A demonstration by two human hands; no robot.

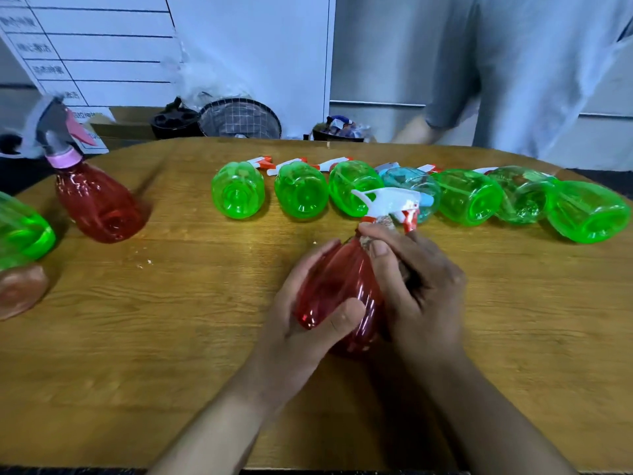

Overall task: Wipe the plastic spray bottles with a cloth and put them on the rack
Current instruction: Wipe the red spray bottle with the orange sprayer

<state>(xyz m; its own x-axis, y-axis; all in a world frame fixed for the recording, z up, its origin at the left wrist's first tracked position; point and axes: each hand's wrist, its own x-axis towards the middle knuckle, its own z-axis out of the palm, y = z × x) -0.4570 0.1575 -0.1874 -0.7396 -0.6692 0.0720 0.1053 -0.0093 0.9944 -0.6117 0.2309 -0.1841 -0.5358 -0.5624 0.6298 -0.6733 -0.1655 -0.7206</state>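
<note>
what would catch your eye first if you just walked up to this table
Both hands hold a red spray bottle at the near middle of the wooden table, the left hand round its body, the right hand at its neck. Behind it lies a row of green bottles on their sides. Another red bottle stands far left.

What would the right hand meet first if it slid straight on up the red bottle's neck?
Probably the white trigger head; beyond the right hand, likely the pale blue bottle, though depth is unclear.

Head view, down over table (pixel 171 337)
</note>
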